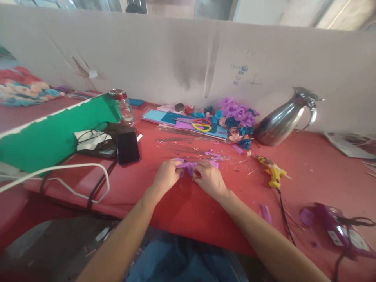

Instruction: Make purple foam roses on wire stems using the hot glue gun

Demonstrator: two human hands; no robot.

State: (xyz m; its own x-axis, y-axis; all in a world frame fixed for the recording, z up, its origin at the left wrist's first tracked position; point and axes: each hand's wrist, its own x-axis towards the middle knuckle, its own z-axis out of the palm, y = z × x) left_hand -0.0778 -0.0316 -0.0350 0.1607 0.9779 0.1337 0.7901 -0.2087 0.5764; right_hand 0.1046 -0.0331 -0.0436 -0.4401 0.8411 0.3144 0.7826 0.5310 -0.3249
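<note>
Over the red table, my left hand [168,173] and my right hand [209,176] are close together with fingers closed on a piece of purple craft paper [189,168]. The piece spans the gap between them, bent and partly hidden by the fingers. Just beyond the hands lie thin wire stems [202,150] and purple scraps. Farther back, scissors with yellow and red handles [201,125] rest on blue and purple sheets [173,118]. Behind these, to the right, is a bunch of purple, blue and peach paper flowers [239,115].
On the right are a yellow glue gun [276,175] with its cord, a steel jug [282,117] and a maroon device [340,227]. A phone [128,148], glasses [95,135], a glass jar [125,107] and a green panel [58,135] stand left. A white cable [73,166] loops there.
</note>
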